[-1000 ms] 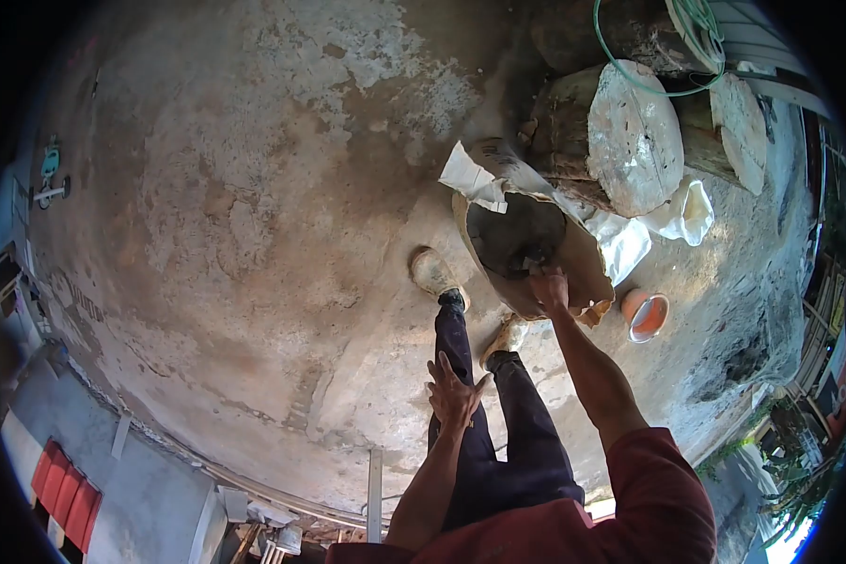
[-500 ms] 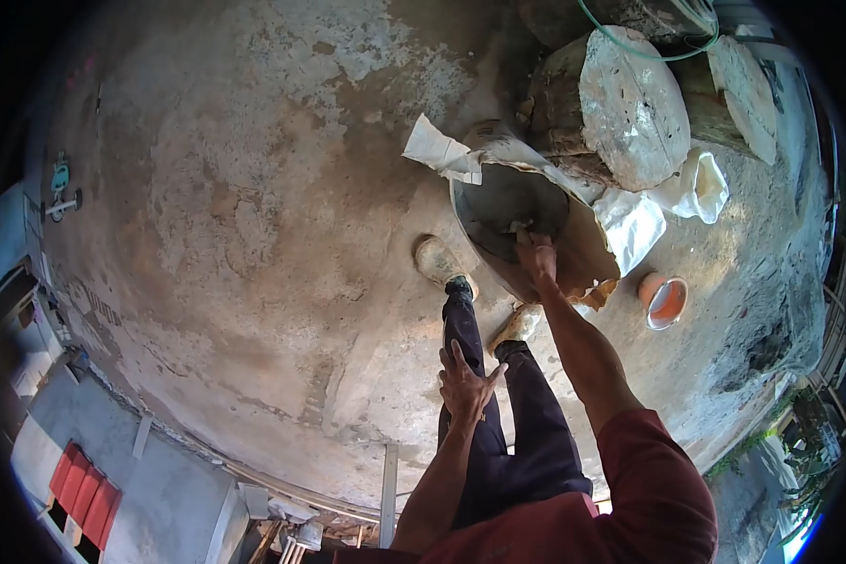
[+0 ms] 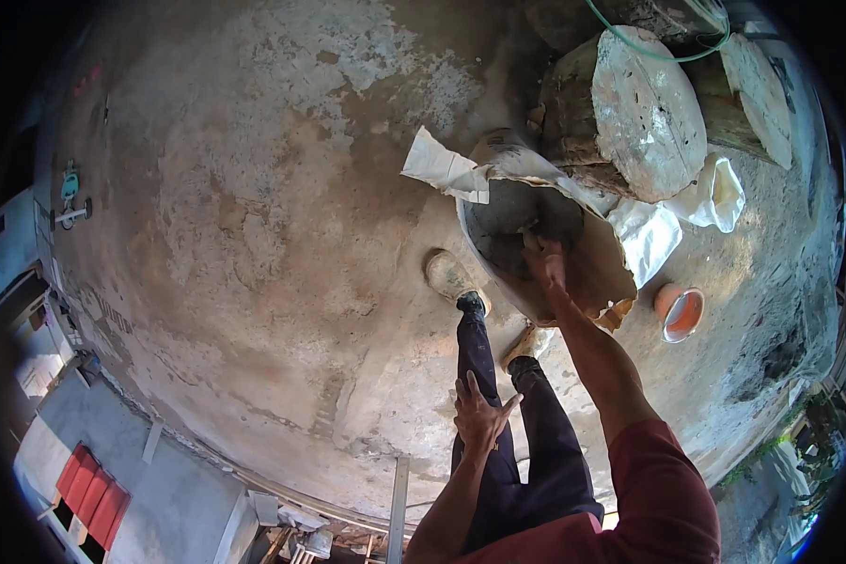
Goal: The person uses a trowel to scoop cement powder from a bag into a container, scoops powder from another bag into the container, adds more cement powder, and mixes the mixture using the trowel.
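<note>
A large brown paper sack (image 3: pixel 603 268) stands wide open in front of my boots, its torn rim folded outward. Grey, cement-like powder (image 3: pixel 508 211) lies inside. My right hand (image 3: pixel 545 261) reaches over the rim into the sack, fingers closed around a small hand tool (image 3: pixel 530 239). Only a pale bit of this tool shows; its working end is hidden by the powder and shadow. My left hand (image 3: pixel 479 414) rests on my left leg near the knee, fingers spread, holding nothing.
Several cut logs (image 3: pixel 649 113) lie beyond the sack, a green hose (image 3: pixel 663 56) over them. White plastic sacking (image 3: pixel 649 235) touches the sack's right side. An orange pot (image 3: pixel 680 313) sits at the right. At far left is a small teal wheeled toy (image 3: pixel 70 193).
My right hand stays inside the sack and has shifted slightly with the tool. The whole view has moved a little down and right. My left hand still rests on the leg.
</note>
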`<state>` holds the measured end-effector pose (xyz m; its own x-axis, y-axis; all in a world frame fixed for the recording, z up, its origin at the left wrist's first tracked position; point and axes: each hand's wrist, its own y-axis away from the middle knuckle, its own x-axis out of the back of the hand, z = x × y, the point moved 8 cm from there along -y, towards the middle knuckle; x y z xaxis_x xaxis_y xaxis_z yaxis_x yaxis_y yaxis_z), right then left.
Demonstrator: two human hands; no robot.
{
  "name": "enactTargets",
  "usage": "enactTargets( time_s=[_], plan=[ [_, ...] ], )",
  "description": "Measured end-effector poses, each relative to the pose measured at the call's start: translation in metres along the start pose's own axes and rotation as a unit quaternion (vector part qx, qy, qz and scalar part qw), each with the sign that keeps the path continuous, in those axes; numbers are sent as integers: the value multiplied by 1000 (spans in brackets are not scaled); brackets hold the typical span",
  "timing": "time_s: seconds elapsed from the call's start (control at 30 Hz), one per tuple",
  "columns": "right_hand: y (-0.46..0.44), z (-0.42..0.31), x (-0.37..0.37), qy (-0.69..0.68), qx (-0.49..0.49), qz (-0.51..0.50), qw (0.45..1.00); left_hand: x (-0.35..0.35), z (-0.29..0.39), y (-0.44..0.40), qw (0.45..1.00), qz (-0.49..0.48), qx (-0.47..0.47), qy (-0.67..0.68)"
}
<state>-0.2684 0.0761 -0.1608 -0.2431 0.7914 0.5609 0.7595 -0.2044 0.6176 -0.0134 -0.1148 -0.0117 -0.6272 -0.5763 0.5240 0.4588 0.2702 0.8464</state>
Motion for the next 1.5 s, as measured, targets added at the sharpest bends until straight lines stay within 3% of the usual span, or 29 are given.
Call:
enactTargets(
  time_s=[0.1, 0.23, 0.33, 0.4, 0.43, 0.53, 0.6, 0.63, 0.77, 1.0, 1.1, 1.3, 1.43, 1.5],
  plan=[
    [-18, 41, -23, -17, 28, 15, 999, -3, 0, 2, 1000, 4, 0, -9],
    [5, 0, -2, -65, -3, -7, 998, -2, 0, -2, 1000, 1, 1, -17],
    [-6, -10, -1, -22, 39, 24, 999, -1, 2, 1, 1000, -19, 2, -4],
    [-46, 4, -21, 170, 115, 145, 968, 6, 4, -2, 1000, -13, 9, -11],
    [-48, 19, -30, 168, 115, 145, 968, 7, 2, -1, 1000, -12, 9, -13],
    [-67, 34, -42, 135, 52, 89, 985, 14, 2, -11, 1000, -5, 11, 4],
    [-63, 38, -46, 168, -104, -15, 980, 17, 4, -7, 999, -30, 21, 10],
    [-65, 40, -47, 166, -103, -11, 981, 18, 6, -11, 999, -28, 17, 10],
    [-58, 52, -55, 181, -13, 78, 980, 22, 3, -18, 1000, -21, 15, 11],
    [-81, 103, -62, 88, 45, 64, 993, 11, -1, -4, 1000, -9, 0, -3],
    [-49, 47, -40, 27, 102, 146, 984, 10, -1, -6, 1000, 3, -5, 1],
    [-55, 49, -32, 36, 109, 122, 986, -4, 0, 3, 999, 42, -13, -6],
    [-18, -8, 5, 62, 111, 113, 985, -13, 1, 12, 998, 55, -23, -4],
    [-5, -20, 17, 103, 101, 98, 985, -24, 1, 12, 1000, 13, 1, 3]
  ],
)
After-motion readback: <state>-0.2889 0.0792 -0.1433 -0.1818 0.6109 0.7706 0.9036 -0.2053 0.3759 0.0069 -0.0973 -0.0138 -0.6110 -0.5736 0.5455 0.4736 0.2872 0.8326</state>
